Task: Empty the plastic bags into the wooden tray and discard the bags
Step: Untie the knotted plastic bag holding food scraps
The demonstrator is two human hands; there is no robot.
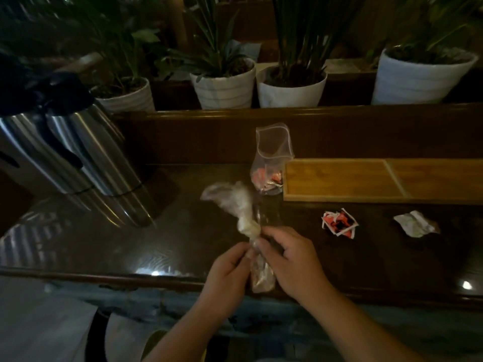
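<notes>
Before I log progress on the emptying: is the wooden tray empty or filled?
Empty: both compartments of the wooden tray that are in view show bare wood. Its right end runs out of frame.

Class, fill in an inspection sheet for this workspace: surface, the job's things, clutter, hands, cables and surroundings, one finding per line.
Surface: dark glossy wooden table, reflective.
Job's things: wooden tray at right, its visible compartments bare; a twisted plastic bag held over the table's near edge; an open clear bag with red packets stands touching the tray's left end.
Clutter: a pile of red-and-white packets and a crumpled white wrapper lie in front of the tray.
Hands: left hand and right hand both pinch the twisted bag.
Cables: nothing seen.
Surroundings: steel dispensers at left; potted plants on the ledge behind.
</notes>
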